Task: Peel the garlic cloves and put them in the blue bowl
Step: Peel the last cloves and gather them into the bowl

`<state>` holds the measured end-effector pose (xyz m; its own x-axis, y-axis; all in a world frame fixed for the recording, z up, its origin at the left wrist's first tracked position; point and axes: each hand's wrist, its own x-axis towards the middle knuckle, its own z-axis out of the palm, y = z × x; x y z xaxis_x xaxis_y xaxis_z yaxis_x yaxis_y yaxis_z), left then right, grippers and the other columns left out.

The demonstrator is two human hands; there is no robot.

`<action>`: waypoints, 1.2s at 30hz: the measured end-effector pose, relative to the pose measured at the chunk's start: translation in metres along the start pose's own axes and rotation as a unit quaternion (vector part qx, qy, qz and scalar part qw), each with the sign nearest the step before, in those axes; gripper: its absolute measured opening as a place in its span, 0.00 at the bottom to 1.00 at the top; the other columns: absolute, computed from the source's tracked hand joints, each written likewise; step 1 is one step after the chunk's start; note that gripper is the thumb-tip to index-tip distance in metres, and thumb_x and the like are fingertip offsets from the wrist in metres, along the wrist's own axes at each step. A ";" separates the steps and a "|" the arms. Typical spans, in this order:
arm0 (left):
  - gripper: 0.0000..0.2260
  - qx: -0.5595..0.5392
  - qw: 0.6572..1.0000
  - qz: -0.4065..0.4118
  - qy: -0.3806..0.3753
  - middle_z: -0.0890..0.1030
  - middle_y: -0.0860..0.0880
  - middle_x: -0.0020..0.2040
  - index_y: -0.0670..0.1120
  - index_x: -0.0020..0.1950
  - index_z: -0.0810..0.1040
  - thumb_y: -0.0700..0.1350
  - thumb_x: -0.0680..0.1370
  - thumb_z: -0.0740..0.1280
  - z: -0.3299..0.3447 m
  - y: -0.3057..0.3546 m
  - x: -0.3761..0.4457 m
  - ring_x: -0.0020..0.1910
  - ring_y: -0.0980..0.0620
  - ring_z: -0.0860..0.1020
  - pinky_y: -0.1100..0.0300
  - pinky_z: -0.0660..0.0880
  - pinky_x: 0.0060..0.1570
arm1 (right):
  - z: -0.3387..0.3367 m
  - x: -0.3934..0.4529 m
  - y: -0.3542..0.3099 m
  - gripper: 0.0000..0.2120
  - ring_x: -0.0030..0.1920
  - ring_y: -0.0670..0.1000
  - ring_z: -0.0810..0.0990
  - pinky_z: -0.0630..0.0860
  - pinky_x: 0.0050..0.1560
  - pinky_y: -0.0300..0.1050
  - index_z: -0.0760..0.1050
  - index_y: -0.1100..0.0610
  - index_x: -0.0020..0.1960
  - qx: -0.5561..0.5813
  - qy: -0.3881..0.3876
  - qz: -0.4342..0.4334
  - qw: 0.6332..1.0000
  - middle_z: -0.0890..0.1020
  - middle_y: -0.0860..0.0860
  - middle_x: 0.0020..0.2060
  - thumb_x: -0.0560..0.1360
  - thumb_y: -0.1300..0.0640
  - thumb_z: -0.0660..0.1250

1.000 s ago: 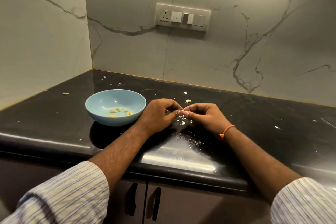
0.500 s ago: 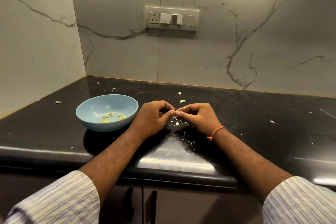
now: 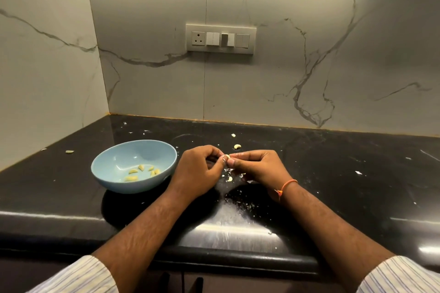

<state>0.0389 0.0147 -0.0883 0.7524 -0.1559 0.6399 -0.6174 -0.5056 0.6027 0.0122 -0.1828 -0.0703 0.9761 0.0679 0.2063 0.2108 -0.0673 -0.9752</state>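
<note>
Both forearms are bare from the wrist up to rolled or pushed-back sleeves. The left sleeve is white cloth with thin blue-grey pinstripes, bunched in soft folds well behind the fingers, near the elbow. The right sleeve is of the same striped cloth, its cuff edge showing as 1 curved band. A thin orange thread bracelet circles the right wrist, just behind the right hand, with a small knot and short loose ends on its near side. The left hand and its wrist are bare.
</note>
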 end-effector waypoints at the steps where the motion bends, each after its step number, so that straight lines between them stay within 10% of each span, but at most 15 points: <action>1: 0.01 -0.002 1.000 0.003 0.003 0.86 0.58 0.41 0.50 0.49 0.87 0.46 0.78 0.76 -0.001 0.001 0.000 0.40 0.62 0.84 0.69 0.80 0.42 | -0.001 0.001 0.000 0.10 0.40 0.48 0.85 0.79 0.37 0.39 0.88 0.60 0.53 0.009 -0.004 0.006 1.000 0.89 0.59 0.44 0.72 0.59 0.81; 23: 0.03 -0.010 0.994 0.046 -0.099 0.85 0.57 0.42 0.52 0.46 0.84 0.44 0.78 0.74 -0.004 0.002 -0.001 0.44 0.58 0.84 0.60 0.80 0.48 | -0.008 0.008 0.001 0.12 0.40 0.50 0.83 0.78 0.34 0.38 0.85 0.64 0.58 0.136 0.010 0.038 0.990 0.88 0.56 0.45 0.76 0.65 0.75; 36: 0.05 0.004 0.998 0.036 -0.055 0.88 0.59 0.45 0.51 0.54 0.89 0.47 0.79 0.76 -0.008 0.004 -0.001 0.46 0.64 0.85 0.70 0.79 0.48 | -0.011 0.011 0.013 0.04 0.46 0.48 0.87 0.84 0.55 0.46 0.88 0.57 0.49 -0.124 0.001 -0.065 0.990 0.89 0.53 0.44 0.75 0.60 0.79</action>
<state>0.0336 0.0196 -0.0830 0.7267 -0.2852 0.6250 -0.6698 -0.4961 0.5524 0.0261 -0.1937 -0.0803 0.9402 0.0899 0.3287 0.3402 -0.3001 -0.8912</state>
